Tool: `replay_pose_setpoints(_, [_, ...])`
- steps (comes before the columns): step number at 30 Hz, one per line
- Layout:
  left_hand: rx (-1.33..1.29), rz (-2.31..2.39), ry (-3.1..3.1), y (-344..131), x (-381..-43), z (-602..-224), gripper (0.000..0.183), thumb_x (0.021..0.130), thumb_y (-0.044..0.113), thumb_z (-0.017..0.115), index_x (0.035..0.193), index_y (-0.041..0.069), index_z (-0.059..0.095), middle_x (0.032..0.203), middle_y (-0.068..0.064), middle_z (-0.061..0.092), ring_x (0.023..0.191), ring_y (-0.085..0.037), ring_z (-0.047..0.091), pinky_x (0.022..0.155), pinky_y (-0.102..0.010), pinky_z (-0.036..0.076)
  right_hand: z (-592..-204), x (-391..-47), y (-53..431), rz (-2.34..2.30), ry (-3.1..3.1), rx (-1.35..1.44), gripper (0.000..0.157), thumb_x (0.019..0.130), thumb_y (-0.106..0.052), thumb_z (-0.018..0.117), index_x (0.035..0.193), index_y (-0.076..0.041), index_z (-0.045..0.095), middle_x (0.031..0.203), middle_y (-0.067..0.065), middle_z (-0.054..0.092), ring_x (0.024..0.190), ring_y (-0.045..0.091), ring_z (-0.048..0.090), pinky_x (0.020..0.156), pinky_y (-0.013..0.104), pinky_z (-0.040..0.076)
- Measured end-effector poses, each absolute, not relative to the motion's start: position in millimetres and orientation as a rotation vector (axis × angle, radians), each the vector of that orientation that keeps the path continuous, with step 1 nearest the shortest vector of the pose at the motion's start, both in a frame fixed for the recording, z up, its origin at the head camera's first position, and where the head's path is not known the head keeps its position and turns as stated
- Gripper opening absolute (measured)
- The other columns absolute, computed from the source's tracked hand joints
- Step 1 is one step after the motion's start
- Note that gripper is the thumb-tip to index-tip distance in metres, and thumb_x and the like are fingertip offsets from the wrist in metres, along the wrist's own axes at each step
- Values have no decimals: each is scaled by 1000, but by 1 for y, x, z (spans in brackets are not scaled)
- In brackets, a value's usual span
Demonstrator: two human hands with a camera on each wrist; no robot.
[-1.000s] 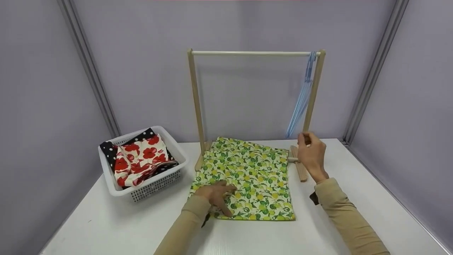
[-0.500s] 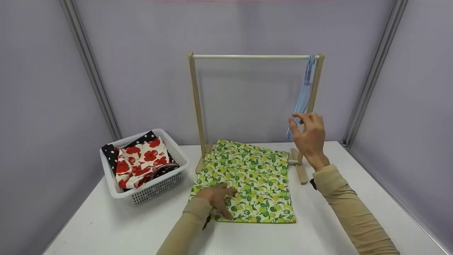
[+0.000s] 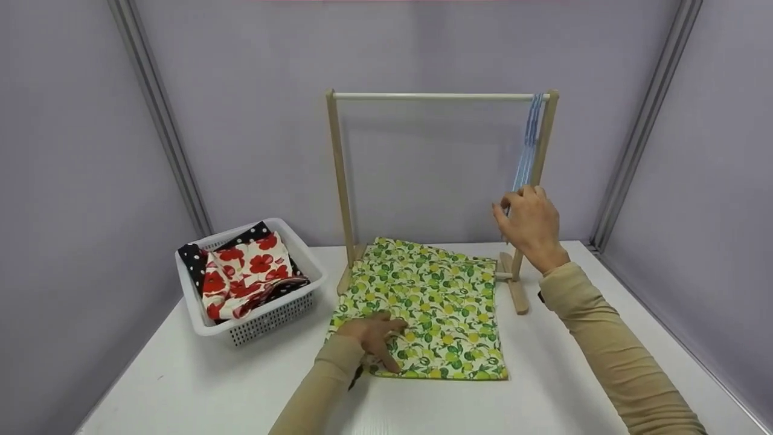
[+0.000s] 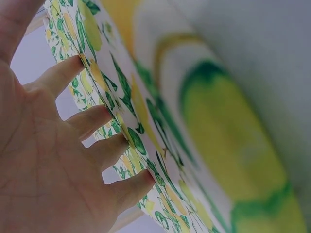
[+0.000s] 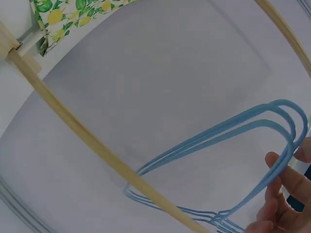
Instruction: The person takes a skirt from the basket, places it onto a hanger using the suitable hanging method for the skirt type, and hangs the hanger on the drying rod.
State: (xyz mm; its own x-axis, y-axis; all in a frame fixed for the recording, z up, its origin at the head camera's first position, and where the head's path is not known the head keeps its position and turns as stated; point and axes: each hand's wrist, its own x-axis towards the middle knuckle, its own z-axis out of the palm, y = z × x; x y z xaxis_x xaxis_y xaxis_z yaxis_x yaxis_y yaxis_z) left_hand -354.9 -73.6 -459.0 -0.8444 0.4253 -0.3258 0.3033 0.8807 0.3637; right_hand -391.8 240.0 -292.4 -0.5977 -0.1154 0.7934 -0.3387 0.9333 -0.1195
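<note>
Lemon-print cloth (image 3: 435, 302) lies flattened on the table (image 3: 423, 411); the blue hangers (image 3: 525, 166) at one o'clock bear no fabric, while the basket (image 3: 208, 329) at nine holds more. The left hand (image 3: 375, 338) rests spread fingers on the cloth, which extends toward one; the right hand (image 3: 532, 225) curls about the hangers, whether pinching cannot be told.

Back wall: a plain, pale grey-lilac panel (image 3: 241, 121), faintly shaded in places.
Side walls: a left panel (image 3: 60, 181) and a right panel (image 3: 712, 181) in the same muted tone, so the space reads as a booth.
Corners: grey metal-looking posts — one left (image 3: 162, 121), one right (image 3: 645, 121) — each slanting in toward the tabletop.
Table: a smooth white surface (image 3: 423, 411), its far edge at the back wall.
Light: soft and fairly even — shadows on the white are faint.
</note>
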Motion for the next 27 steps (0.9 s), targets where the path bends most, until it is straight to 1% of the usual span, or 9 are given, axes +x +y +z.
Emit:
replay_pose_setpoints(4, [537, 376, 2652, -73, -355, -459, 94, 55, 55, 79, 136, 46, 31, 150, 3, 15, 135, -29, 12, 97, -61, 22, -291, -392, 250, 342, -2225, 279, 22, 83, -28, 64, 76, -8, 62, 78, 10, 56, 68, 29, 51, 51, 46, 42])
replay_pose_setpoints(7, [538, 348, 2650, -73, -356, -460, 95, 55, 57, 78, 136, 47, 30, 150, 3, 14, 136, -28, 11, 97, -62, 21, -290, -392, 256, 347, -2230, 244, 20, 82, -26, 65, 73, -8, 60, 72, 9, 57, 61, 29, 53, 48, 45, 41])
replay_pose_setpoints(9, [552, 326, 2653, -74, -356, -460, 95, 55, 58, 77, 137, 46, 29, 150, 3, 14, 136, -28, 11, 97, -62, 22, -289, -392, 258, 353, -2215, 226, 17, 81, -21, 64, 72, -8, 58, 68, 9, 57, 56, 29, 53, 45, 45, 39])
replay_pose_setpoints(11, [564, 304, 2661, -75, -355, -460, 94, 56, 59, 76, 137, 46, 28, 150, 2, 13, 136, -28, 11, 96, -61, 24, -289, -393, 260, 366, -2198, 216, 11, 82, -16, 60, 76, -7, 58, 65, 10, 57, 52, 30, 53, 43, 45, 38])
replay_pose_setpoints(13, [577, 289, 2670, -75, -355, -459, 93, 57, 59, 75, 137, 46, 29, 150, 2, 14, 136, -28, 11, 96, -61, 25, -289, -394, 261, 381, -2182, 212, 6, 82, -12, 55, 83, -6, 58, 64, 12, 58, 49, 31, 52, 41, 45, 37])
replay_pose_setpoints(17, [581, 281, 2674, -75, -355, -459, 93, 57, 59, 75, 137, 46, 29, 150, 2, 15, 136, -27, 12, 96, -60, 25, -290, -396, 261, 391, -2168, 226, 15, 83, -10, 50, 92, -5, 61, 67, 14, 61, 49, 32, 52, 41, 46, 37])
replay_pose_setpoints(21, [590, 274, 2672, -74, -355, -459, 93, 57, 59, 75, 137, 45, 29, 150, 2, 15, 136, -27, 12, 97, -60, 24, -290, -396, 260, 379, -2121, 259, 18, 85, -11, 51, 89, -5, 67, 72, 15, 65, 51, 34, 55, 41, 47, 38])
replay_pose_setpoints(23, [597, 262, 2679, -74, -355, -459, 93, 58, 59, 75, 137, 45, 29, 150, 2, 16, 136, -27, 12, 96, -60, 25, -289, -396, 259, 374, -2083, 272, 19, 85, -11, 51, 91, -6, 69, 74, 14, 66, 51, 34, 55, 41, 47, 38])
replay_pose_setpoints(27, [598, 230, 2693, -73, -356, -458, 93, 58, 60, 74, 137, 45, 28, 149, 2, 16, 136, -27, 13, 96, -61, 25, -287, -396, 256, 366, -2043, 290, 21, 87, -11, 50, 94, -8, 69, 76, 13, 67, 48, 31, 53, 39, 44, 36])
